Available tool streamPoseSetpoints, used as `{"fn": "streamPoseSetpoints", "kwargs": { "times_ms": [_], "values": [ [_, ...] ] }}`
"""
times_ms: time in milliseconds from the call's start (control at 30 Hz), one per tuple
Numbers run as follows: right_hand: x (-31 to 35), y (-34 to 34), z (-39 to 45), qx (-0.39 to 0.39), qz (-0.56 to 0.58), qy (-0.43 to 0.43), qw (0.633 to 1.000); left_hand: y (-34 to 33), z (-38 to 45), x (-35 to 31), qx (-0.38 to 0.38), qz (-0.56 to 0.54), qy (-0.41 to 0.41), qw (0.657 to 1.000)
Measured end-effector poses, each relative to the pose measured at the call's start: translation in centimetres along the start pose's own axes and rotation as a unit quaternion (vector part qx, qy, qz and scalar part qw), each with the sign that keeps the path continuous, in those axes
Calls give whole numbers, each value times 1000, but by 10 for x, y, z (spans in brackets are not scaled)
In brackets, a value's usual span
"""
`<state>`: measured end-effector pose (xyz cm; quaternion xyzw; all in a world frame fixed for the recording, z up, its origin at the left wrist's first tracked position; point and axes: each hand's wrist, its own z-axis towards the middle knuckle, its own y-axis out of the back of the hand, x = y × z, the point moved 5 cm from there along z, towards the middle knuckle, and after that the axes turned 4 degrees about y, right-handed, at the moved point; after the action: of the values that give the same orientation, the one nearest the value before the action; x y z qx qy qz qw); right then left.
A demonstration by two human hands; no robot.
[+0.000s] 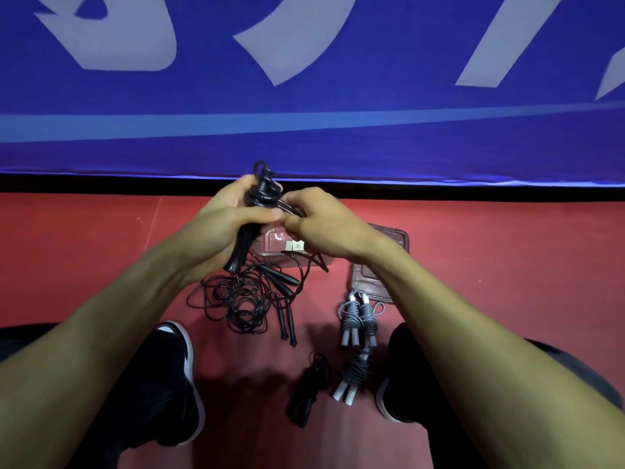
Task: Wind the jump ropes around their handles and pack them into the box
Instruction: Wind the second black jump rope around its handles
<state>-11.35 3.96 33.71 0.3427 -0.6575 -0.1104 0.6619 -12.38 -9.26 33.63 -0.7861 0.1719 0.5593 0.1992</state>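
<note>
My left hand (221,225) grips the paired black handles of a jump rope (260,192), with cord coiled round their upper end. My right hand (321,226) pinches the loose black cord beside those coils. Under my hands sits the clear plastic box (275,247), mostly hidden. A tangle of loose black ropes (243,299) with several handles lies on the red floor below it. Two wound grey ropes (360,318) lie side by side to the right, a third grey bundle (353,375) nearer me, and a wound black rope (306,389) beside it.
The box lid (373,282) lies on the floor right of the box. My two shoes, left (179,384) and right (402,374), flank the wound ropes. A blue banner (304,79) with pale letters closes off the far side.
</note>
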Motion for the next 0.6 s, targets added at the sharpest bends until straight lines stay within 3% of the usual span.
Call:
{"fn": "streamPoseSetpoints", "kwargs": {
  "times_ms": [200,600],
  "values": [
    [-5,1,-1,-5,12,-6,1000,0,0,-1,11,-65,16,998],
    [-1,-7,-2,6,-47,14,999,-2,2,5,19,21,-22,999]
  ]
}}
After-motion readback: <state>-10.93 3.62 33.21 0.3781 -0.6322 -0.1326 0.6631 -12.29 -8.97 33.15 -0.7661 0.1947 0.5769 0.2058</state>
